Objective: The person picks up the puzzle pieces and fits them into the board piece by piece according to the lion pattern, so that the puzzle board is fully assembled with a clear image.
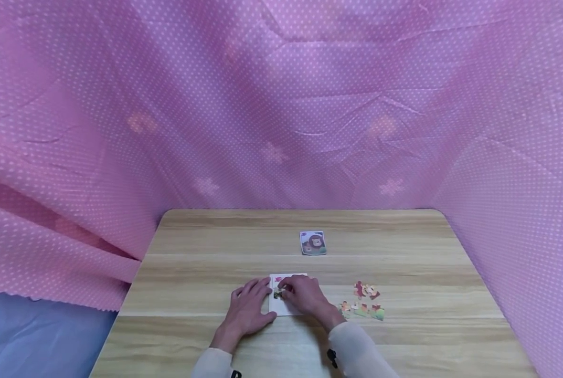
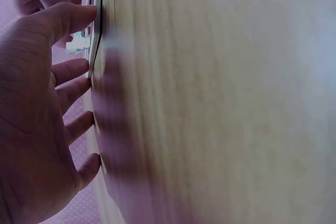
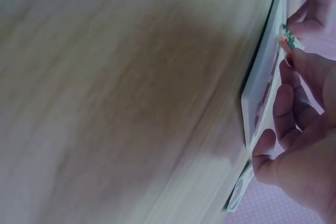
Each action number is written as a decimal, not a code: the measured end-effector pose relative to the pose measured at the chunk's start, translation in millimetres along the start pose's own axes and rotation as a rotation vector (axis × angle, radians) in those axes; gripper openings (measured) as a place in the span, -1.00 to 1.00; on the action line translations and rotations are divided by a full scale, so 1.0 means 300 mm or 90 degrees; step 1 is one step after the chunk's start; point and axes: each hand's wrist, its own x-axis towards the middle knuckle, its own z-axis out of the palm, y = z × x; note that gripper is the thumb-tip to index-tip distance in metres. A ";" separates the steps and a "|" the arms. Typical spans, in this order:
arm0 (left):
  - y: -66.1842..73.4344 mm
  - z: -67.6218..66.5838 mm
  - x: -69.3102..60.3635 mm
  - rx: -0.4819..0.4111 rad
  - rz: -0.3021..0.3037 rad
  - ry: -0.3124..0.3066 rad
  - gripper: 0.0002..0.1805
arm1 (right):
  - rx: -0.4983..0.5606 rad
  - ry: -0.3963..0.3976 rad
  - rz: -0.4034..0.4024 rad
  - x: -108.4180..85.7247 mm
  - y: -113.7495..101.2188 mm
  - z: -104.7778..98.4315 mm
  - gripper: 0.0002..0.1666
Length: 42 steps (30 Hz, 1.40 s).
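A white puzzle board (image 1: 288, 308) with a pink print near its top edge lies flat on the wooden table. Along its left side my left hand (image 1: 249, 310) rests with spread, fairly straight fingers, thumb and fingertips touching the board's edge. My right hand (image 1: 305, 294) is over the board and pinches a small green and orange puzzle piece (image 3: 289, 41) between thumb and fingers. In the head view, that piece (image 1: 277, 293) is partly covered by the fingers at the board's left part. How far it touches the board I cannot tell.
Several loose puzzle pieces (image 1: 361, 309) lie right of the board, with a small group of pieces (image 1: 366, 290) just behind them. Farther back is a card with a lion picture (image 1: 313, 243). Pink dotted cloth (image 1: 272, 105) hangs around the table.
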 end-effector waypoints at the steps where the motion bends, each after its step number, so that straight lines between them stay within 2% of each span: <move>1: 0.001 0.000 -0.003 -0.001 -0.002 -0.002 -0.39 | -0.003 -0.006 0.003 -0.001 -0.002 0.003 -0.78; 10: 0.013 0.001 -0.029 -0.007 -0.008 -0.012 -0.36 | -0.040 0.002 0.001 -0.026 -0.027 0.017 -0.75; 18: 0.027 -0.009 -0.051 -0.001 -0.012 -0.025 -0.35 | -0.038 0.014 0.001 -0.061 -0.039 0.031 -0.70; 27: 0.028 -0.005 -0.081 -0.001 0.002 -0.012 -0.36 | -0.098 0.021 -0.012 -0.087 -0.053 0.062 -0.66; 35: 0.030 -0.005 -0.063 -0.004 0.004 -0.009 -0.36 | -0.127 -0.001 -0.019 -0.076 -0.051 0.047 -0.67; 39: 0.032 -0.008 -0.055 0.009 0.005 -0.014 -0.35 | -0.119 0.005 -0.026 -0.078 -0.047 0.038 -0.68; 42: 0.030 -0.011 -0.049 0.029 0.005 -0.014 -0.35 | -0.102 0.033 -0.034 -0.086 -0.041 0.027 -0.71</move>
